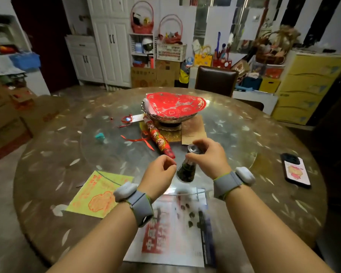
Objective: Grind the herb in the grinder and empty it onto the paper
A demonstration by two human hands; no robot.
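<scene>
A clear glass grinder (187, 168) filled with dark herb hangs tilted above the round table, its silver cap toward the far side. My right hand (209, 156) grips its upper part around the cap. My left hand (159, 174) hovers just left of the grinder, fingers curled, holding nothing and not touching it. Below the hands lies a printed paper sheet (173, 233) with red and blue print. Several dark herb bits (189, 215) lie scattered on it.
A yellow-green flyer (98, 194) lies left of the paper. Farther back are a red cylindrical wrapper (158, 138), red ribbon, a glass bowl (169, 113) with red paper cutout and a brown envelope. A phone (296, 170) rests at the right. A chair stands behind the table.
</scene>
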